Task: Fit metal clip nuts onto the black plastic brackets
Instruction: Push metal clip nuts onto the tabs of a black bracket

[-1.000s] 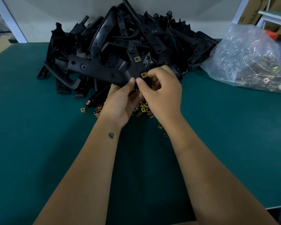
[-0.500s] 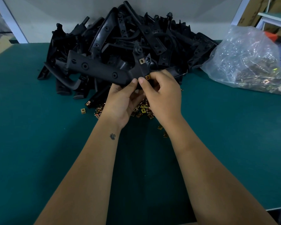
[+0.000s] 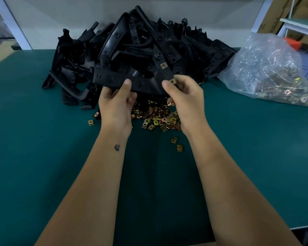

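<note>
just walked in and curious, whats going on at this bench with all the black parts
A person is fitting metal clip nuts onto black plastic brackets. The left hand grips the held bracket by its lower edge, while the right hand pinches the end that carries one clip nut; a second nut sits higher on the same bracket. Loose clip nuts lie on the green table below, a pile of brackets behind, a plastic bag of nuts to the right.

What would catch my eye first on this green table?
Probably the big heap of black plastic brackets at the back, with one black plastic bracket held up by the left hand and right hand. Below them glints a scatter of brass-coloured metal clip nuts.
</note>
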A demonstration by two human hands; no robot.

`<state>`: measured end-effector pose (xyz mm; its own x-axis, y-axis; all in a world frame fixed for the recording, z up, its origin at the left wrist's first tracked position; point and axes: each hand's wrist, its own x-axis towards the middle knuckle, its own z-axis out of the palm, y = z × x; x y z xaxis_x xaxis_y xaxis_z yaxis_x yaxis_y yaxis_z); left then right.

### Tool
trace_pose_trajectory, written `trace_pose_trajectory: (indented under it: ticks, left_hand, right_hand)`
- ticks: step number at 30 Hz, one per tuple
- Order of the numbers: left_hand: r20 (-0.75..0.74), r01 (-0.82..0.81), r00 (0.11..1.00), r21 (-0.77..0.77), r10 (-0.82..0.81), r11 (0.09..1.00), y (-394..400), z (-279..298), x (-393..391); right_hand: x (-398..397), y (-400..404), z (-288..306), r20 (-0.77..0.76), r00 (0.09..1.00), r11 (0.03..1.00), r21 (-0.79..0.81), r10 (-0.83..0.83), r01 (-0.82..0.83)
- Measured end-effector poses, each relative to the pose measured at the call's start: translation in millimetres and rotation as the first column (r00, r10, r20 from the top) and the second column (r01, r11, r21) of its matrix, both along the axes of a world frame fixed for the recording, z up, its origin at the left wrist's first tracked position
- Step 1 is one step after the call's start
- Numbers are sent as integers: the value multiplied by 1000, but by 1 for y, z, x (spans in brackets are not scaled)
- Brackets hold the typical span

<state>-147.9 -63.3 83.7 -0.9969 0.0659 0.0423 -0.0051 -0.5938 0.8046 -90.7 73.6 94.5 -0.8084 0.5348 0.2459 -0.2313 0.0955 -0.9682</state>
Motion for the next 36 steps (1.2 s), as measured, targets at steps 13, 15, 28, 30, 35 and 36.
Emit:
trace_pose_trajectory:
  ticks: [13, 15, 28, 30, 35, 36]
  left_hand:
    - [8, 140, 990, -61, -140, 988, 23, 3, 22]
    - [42, 105, 994, -126, -100, 986, 29, 3, 26]
    - [-52, 35, 997, -397, -60, 917, 104, 9, 60]
    - [-116, 82, 981, -465, -153, 882, 140, 19, 82]
    - [-259, 295, 775, -658, -577, 692, 227, 25, 195]
    - [-250, 349, 720, -676, -647, 649, 238, 22, 221]
  right_hand:
    - [-2, 3, -5, -103, 980, 835, -512, 171, -200]
    - [-2, 6, -4, -49, 993, 835, -538, 106, -115]
    - [71, 86, 21, -23, 965, 868, -442, -262, 225]
    - [99, 112, 23, -35, 911, 821, -449, -410, 352]
    - [185, 176, 11, -41, 520, 423, -637, -853, 644]
    - [207, 187, 5, -16, 462, 357, -658, -887, 663]
